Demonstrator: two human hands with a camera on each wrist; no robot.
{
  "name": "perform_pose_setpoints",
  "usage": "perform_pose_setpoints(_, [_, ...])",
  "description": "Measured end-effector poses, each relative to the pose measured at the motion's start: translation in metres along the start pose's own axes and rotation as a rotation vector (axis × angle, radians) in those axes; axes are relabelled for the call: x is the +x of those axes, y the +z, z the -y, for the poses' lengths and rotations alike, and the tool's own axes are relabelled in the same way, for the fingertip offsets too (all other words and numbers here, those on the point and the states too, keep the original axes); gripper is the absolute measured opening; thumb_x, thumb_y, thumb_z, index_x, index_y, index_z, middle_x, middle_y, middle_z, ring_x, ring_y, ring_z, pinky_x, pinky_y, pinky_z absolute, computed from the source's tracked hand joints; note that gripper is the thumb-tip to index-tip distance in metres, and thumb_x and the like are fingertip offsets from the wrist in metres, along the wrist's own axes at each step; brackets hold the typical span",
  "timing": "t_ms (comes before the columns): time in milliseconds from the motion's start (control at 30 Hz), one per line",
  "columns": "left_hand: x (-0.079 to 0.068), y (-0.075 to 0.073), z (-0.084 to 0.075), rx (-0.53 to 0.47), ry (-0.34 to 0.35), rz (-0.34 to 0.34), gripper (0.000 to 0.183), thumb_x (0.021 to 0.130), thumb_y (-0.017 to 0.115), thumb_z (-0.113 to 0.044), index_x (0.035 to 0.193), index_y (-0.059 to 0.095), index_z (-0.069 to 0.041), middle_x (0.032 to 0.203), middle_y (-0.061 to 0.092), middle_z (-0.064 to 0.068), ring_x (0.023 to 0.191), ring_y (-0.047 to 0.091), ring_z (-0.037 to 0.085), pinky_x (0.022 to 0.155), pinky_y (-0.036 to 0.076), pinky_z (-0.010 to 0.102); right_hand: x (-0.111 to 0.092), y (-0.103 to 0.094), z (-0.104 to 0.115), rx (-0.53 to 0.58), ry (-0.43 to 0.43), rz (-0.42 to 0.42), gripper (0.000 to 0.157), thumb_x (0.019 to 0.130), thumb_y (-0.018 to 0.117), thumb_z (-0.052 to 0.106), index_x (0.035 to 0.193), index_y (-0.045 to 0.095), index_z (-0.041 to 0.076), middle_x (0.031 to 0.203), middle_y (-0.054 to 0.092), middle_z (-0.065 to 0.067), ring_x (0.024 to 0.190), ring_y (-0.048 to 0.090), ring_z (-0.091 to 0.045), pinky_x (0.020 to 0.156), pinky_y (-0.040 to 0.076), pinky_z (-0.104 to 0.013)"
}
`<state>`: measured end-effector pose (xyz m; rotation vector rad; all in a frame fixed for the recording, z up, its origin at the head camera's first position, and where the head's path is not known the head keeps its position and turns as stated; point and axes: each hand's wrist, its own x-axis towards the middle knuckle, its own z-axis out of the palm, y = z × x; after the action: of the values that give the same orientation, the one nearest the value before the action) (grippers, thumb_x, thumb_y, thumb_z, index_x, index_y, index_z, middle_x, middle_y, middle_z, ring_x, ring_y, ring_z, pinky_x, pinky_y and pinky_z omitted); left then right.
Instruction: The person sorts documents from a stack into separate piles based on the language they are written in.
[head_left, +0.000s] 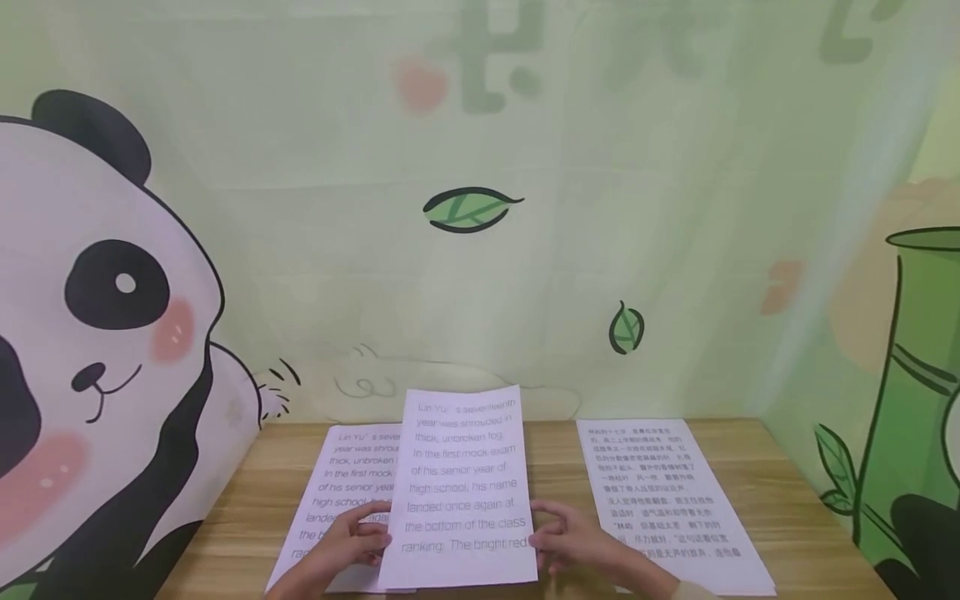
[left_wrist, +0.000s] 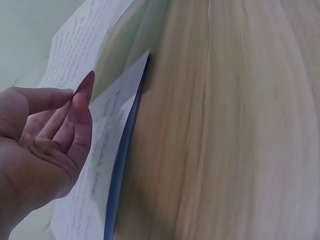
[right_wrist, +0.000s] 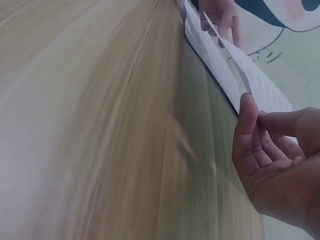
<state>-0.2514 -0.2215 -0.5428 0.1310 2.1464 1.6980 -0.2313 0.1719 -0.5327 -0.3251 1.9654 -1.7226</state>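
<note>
A sheet of paper printed with large English text [head_left: 463, 492] is raised and tilted toward the head camera. My left hand [head_left: 348, 546] pinches its left edge between thumb and fingers. On the opposite edge, the right hand [head_left: 573, 542] pinches the sheet the same way. In the right wrist view the held sheet [right_wrist: 262, 85] slants up off the table, with the right hand [right_wrist: 280, 155] at its near edge. Beneath the left hand lies a stack of English-text sheets [head_left: 337, 475], partly covered by the raised sheet.
A stack of Chinese-text sheets [head_left: 660, 492] lies on the right of the wooden table [head_left: 555, 450]; the right forearm crosses its lower corner. Behind the table hangs a pale green cloth [head_left: 337, 250] with a panda, leaves and bamboo printed on it.
</note>
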Motion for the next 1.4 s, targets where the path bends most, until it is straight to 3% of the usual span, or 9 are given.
perform_pose_setpoints(233, [-0.004,-0.035,0.001,0.069,0.031,0.013,0.06,0.095,0.067,-0.008,0.144,0.039,0.013,0.101,0.076,0.003,0.083,0.069,0.012,0.071,0.058,0.029,0.024,0.023,0.005,0.018,-0.032,0.001,0.069,0.095,0.066,0.008,0.153,0.032,-0.008,0.084,0.074,-0.002,0.07,0.067,-0.011,0.062,0.056,-0.021])
perform_pose_setpoints(400, [-0.01,-0.054,-0.001,0.114,0.043,0.037,0.059,0.095,0.065,-0.007,0.143,0.038,0.015,0.104,0.076,0.008,0.082,0.067,0.012,0.068,0.055,0.028,0.04,0.036,0.005,0.014,-0.054,0.006,0.067,0.095,0.065,0.004,0.152,0.034,-0.009,0.087,0.076,-0.009,0.066,0.067,-0.01,0.06,0.056,-0.021])
perform_pose_setpoints(700, [-0.018,-0.081,-0.004,0.194,-0.124,-0.077,0.062,0.096,0.068,-0.014,0.147,0.041,0.008,0.111,0.072,0.012,0.091,0.064,0.018,0.078,0.055,0.032,0.062,0.065,0.008,0.065,-0.086,0.025,0.058,0.095,0.063,-0.001,0.147,0.04,-0.008,0.085,0.075,-0.014,0.063,0.066,-0.01,0.058,0.056,-0.021])
perform_pose_setpoints(900, [-0.017,-0.101,0.009,0.187,-0.183,-0.049,0.067,0.094,0.072,-0.021,0.148,0.044,0.006,0.11,0.072,0.008,0.092,0.063,0.016,0.08,0.054,0.029,0.073,0.079,0.006,0.073,-0.096,0.019,0.054,0.094,0.064,-0.003,0.144,0.045,-0.005,0.085,0.074,-0.02,0.062,0.066,-0.012,0.056,0.056,-0.022])
perform_pose_setpoints(1033, [-0.018,-0.108,0.02,0.186,-0.182,-0.05,0.067,0.094,0.071,-0.02,0.148,0.043,0.007,0.107,0.072,0.006,0.089,0.063,0.017,0.079,0.052,0.029,0.08,0.087,0.004,0.074,-0.1,0.016,0.055,0.094,0.063,-0.004,0.145,0.044,-0.007,0.087,0.074,-0.024,0.06,0.065,-0.011,0.055,0.056,-0.022])
perform_pose_setpoints(1233, [-0.019,-0.108,0.023,0.206,-0.19,-0.112,0.063,0.096,0.068,-0.015,0.148,0.041,0.008,0.103,0.071,0.006,0.087,0.061,0.018,0.077,0.05,0.032,0.089,0.094,0.002,0.081,-0.088,0.006,0.065,0.093,0.064,-0.002,0.151,0.034,-0.008,0.092,0.075,-0.023,0.061,0.066,-0.01,0.054,0.055,-0.021])
perform_pose_setpoints(1400, [-0.019,-0.116,0.028,0.209,-0.161,-0.06,0.064,0.097,0.066,-0.016,0.149,0.037,0.01,0.102,0.07,0.004,0.085,0.062,0.017,0.076,0.051,0.031,0.095,0.1,-0.001,0.095,-0.071,-0.009,0.064,0.093,0.064,-0.003,0.15,0.036,-0.006,0.091,0.075,-0.02,0.059,0.065,-0.009,0.053,0.055,-0.021])
